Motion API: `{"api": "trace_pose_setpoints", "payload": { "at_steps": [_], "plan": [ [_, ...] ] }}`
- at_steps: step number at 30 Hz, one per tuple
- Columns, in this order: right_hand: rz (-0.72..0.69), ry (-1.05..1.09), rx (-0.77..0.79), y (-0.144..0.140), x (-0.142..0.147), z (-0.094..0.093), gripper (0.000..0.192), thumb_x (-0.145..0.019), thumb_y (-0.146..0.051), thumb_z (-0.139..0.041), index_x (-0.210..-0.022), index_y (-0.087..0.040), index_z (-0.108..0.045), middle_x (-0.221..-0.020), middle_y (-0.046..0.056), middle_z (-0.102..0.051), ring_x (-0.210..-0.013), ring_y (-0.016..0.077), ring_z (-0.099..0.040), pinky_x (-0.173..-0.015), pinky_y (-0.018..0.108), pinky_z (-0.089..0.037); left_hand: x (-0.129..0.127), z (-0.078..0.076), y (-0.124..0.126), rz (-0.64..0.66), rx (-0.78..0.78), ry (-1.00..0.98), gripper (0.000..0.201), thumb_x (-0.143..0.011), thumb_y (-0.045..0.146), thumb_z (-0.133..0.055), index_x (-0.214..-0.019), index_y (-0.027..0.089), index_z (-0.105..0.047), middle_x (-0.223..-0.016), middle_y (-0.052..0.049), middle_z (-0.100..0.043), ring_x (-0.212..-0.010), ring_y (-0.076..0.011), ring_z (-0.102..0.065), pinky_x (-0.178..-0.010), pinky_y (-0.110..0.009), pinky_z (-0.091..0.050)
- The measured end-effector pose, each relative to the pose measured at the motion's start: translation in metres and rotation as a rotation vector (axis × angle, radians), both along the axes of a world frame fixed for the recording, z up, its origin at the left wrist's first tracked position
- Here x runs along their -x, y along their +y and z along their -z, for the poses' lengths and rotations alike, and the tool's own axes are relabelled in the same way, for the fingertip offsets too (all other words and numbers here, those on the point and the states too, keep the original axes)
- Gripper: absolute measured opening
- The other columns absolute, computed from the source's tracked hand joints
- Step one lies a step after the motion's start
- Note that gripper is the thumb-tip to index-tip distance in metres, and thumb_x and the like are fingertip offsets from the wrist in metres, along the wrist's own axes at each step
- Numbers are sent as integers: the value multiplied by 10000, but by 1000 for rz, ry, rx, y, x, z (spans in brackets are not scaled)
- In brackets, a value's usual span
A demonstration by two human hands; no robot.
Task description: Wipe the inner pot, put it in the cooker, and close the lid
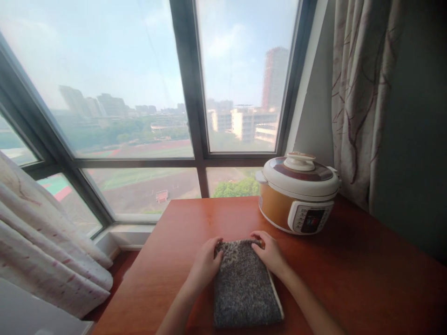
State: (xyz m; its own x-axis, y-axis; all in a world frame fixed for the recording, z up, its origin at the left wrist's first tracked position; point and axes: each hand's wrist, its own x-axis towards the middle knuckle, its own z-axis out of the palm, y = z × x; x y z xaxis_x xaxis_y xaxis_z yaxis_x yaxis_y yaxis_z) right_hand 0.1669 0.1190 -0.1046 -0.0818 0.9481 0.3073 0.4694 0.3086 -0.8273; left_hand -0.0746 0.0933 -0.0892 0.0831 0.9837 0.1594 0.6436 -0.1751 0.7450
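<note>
Reddish-brown wooden table by the window: both hands, left hand and right hand, pinch the far corners of a folded grey speckled fuzzy cloth. Looks soft, light, floppy; corners seem the best grip.

A round cooker sits on the red-brown table, at the far right side. It is orange with a white lid, and a white knob sits on top. Its front has a small dark screen with buttons. Behind the table is a big window showing sky and tall buildings. A curtain hangs at the right, and another curtain hangs at the left.
</note>
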Motion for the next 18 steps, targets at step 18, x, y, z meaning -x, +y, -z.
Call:
{"api": "trace_pose_setpoints", "payload": {
  "at_steps": [18],
  "plan": [
    [193,53,-58,8,-28,22,328,-892,-407,-491,-874,-181,-726,-951,143,-751,-885,301,-698,-811,419,-538,8,-6,21,-106,-73,19,235,-912,243,-491,-1008,179,-695,-934,-76,-736,-865,-208,-682,-769,-299,-480]
  ]
}}
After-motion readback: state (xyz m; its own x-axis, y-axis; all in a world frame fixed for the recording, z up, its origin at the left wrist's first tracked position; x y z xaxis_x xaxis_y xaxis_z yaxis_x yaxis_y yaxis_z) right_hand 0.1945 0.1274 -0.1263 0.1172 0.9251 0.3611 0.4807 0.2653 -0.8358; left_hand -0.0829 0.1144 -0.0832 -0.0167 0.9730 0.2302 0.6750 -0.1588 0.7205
